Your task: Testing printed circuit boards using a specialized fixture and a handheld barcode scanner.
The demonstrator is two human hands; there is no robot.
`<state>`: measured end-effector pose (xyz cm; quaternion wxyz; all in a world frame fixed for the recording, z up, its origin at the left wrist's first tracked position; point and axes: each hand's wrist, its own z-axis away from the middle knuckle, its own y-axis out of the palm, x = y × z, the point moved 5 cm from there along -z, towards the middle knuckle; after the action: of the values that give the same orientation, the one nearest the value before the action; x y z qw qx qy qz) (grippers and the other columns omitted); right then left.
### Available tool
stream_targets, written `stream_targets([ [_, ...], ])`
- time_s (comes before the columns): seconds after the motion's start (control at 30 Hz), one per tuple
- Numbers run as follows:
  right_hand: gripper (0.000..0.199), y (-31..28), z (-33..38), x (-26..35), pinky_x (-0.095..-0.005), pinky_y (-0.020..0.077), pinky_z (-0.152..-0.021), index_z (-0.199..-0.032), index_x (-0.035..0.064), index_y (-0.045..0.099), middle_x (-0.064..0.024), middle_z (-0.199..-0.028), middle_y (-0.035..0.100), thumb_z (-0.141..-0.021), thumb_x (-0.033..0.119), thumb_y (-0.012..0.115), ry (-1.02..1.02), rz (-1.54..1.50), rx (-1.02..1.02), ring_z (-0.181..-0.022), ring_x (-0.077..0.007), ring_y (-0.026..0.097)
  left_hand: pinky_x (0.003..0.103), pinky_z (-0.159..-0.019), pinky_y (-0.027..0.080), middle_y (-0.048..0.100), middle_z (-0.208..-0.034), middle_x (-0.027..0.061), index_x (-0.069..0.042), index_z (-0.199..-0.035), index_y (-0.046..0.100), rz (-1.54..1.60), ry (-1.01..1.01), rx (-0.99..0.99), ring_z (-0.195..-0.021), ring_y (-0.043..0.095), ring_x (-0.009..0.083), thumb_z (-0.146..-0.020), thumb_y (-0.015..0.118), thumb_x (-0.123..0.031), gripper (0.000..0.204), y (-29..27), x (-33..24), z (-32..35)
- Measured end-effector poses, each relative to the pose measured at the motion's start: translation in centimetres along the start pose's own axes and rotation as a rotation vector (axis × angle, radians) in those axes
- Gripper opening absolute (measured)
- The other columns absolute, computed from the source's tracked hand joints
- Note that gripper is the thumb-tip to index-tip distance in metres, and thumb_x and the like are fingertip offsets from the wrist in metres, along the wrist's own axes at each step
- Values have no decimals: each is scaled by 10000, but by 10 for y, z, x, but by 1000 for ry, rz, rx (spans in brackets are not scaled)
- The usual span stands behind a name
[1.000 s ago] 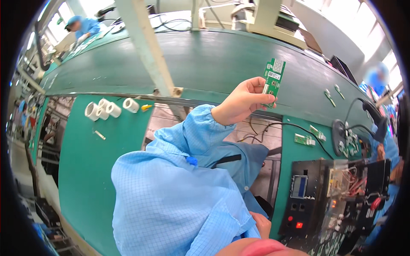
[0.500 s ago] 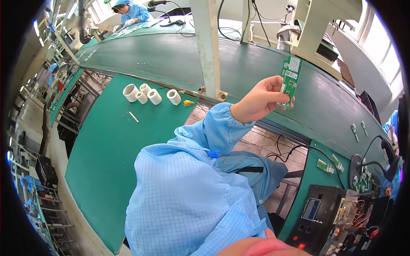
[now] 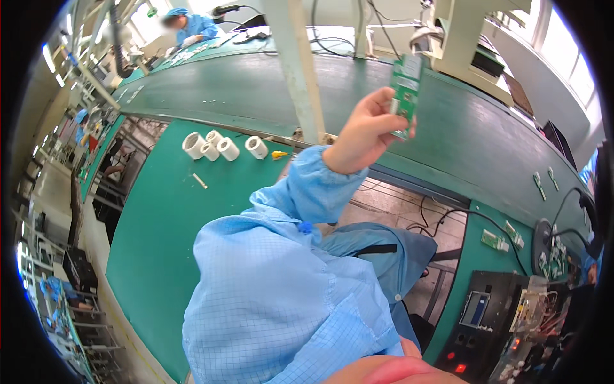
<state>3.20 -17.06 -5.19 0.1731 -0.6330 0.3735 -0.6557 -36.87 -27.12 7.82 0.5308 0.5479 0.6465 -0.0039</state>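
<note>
My left hand is raised over the green bench at the upper middle. It pinches the lower end of a narrow green circuit board between thumb and fingers. The board stands nearly upright and is a little blurred; a pale rectangular part sits near its top, with small components below. A blue checked sleeve covers my left arm up to the wrist. My right hand does not show clearly anywhere.
White rolls and a small yellow item stand on the green table at left. At right are more circuit boards, a black stand and a black test box. A pale post rises by the bench. Another person works far off.
My left hand has moved left and slightly up with the circuit board, whose face has turned a little. The whole view has shifted slightly.
</note>
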Motion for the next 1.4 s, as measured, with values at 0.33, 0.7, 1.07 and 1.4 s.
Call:
stream_targets([
  [0.33,253,1,-2,2,-373,525,-723,-1025,36,681,-161,-943,690,-779,87,655,-1,-11,5,-843,-309,671,302,-730,529,665,-940,107,-35,-1083,531,-8,43,29,-829,656,194,-826,592,88,291,9,-12,0],
  [0.7,250,4,7,-3,-380,522,-746,-1048,38,678,-174,-968,685,-806,98,652,-18,16,31,-872,-315,667,308,-761,521,665,-934,75,-60,-1102,537,-251,-92,84,-842,651,169,-837,689,14,314,10,-39,21],
  [1.07,248,8,8,-7,-387,519,-770,-1071,40,675,-186,-993,680,-834,108,649,-11,37,51,-901,-321,662,271,-756,497,634,-927,57,-48,-993,508,-395,-213,24,-847,625,142,-822,648,63,247,-40,-37,63],
  [1.4,247,8,7,0,-393,517,-791,-1092,42,672,-197,-1015,676,-859,118,646,10,59,59,-927,-326,658,252,-742,517,680,-919,67,-30,-1043,550,-285,-640,107,-821,654,127,-802,711,18,294,-90,54,111],
])
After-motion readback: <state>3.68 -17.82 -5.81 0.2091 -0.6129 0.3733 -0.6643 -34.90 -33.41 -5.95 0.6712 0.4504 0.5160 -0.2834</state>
